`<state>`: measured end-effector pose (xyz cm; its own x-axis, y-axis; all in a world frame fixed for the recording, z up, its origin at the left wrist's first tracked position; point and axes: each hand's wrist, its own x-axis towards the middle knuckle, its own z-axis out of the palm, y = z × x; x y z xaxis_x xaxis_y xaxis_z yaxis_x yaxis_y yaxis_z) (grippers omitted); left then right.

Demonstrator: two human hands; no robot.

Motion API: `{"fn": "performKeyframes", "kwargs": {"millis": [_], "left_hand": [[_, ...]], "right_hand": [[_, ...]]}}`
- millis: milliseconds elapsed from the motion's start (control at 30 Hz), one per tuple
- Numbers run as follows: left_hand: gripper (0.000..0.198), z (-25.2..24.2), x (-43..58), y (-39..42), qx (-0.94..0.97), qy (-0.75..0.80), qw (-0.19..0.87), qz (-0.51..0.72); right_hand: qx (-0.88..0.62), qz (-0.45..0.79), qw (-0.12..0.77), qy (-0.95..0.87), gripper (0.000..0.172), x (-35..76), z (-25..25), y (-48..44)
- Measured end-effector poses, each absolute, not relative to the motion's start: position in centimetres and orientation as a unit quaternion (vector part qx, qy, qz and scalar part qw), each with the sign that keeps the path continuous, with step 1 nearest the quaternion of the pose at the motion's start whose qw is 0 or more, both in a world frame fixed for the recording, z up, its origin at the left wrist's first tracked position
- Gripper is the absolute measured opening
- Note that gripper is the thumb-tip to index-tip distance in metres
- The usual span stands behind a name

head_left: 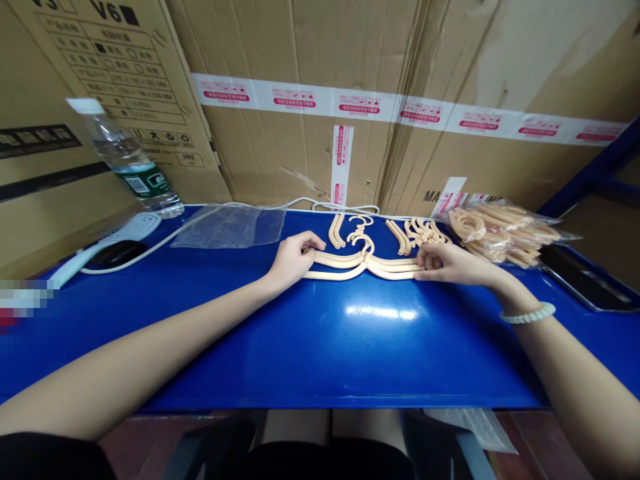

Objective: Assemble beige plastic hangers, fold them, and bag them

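Note:
A small stack of cream plastic hangers (365,265) lies on the blue table (320,340). My left hand (293,257) grips the stack's left arm end, fingers curled over it. At the right arm end my right hand (450,263) pinches the same stack; a pale bead bracelet sits on that wrist. Loose hanger pieces (350,230) and more of them (417,233) lie just behind the stack.
A clear bag of cream hangers (503,230) rests at the right rear, beside a dark tray (583,280). An empty clear bag (227,227), a water bottle (127,160), a white cable and a black object (117,252) sit at left. Cardboard boxes (320,100) wall the back.

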<state>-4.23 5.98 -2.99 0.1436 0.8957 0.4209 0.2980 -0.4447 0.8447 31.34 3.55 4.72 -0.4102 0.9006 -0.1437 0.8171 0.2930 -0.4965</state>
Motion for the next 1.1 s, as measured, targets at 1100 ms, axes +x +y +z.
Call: {"fn": "performKeyframes", "kwargs": {"millis": [1100], "left_hand": [[0.010, -1.2, -3.1, 3.0, 0.890, 0.305, 0.081, 0.328]], "right_hand": [[-0.533, 0.207, 0.054, -0.819, 0.048, 30.3, 5.6, 2.6]]}}
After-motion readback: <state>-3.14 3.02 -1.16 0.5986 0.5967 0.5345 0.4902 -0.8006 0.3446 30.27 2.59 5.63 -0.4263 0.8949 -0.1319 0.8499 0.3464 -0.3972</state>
